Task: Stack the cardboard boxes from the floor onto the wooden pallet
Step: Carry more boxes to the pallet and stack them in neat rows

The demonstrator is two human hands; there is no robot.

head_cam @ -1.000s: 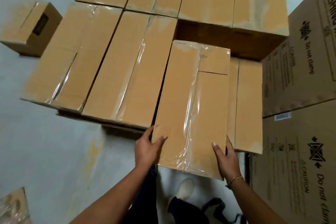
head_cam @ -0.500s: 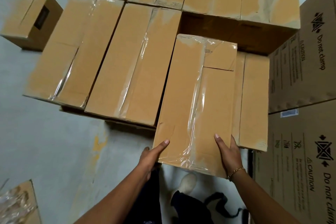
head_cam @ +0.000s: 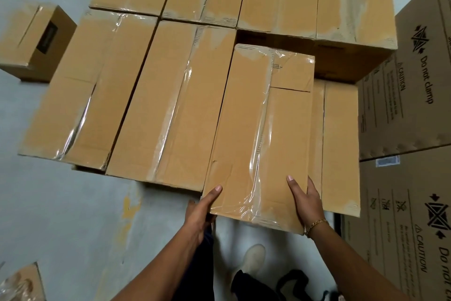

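Grip: left hand [head_cam: 199, 212] and right hand [head_cam: 308, 200] clasp the taped box [head_cam: 258, 134] by its near corners, fingers underneath hidden.

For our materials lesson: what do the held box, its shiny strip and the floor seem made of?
Box: matte brown cardboard, creased flaps.
Strip: clear glossy plastic tape, wrinkled, glinting.
Floor: probably painted concrete, grey, scuffed.

The pale grey concrete floor [head_cam: 61, 203], smeared yellow just left of the left hand [head_cam: 200, 212], carries a small brown cardboard box [head_cam: 36, 39] far ahead-left, a tape-wrapped cardboard corner [head_cam: 22, 283] behind-left, tall printed brown cartons [head_cam: 415, 203] right of the right hand [head_cam: 307, 203], and ahead, rows of taped brown boxes [head_cam: 146, 93], perhaps on a pallet hidden beneath.
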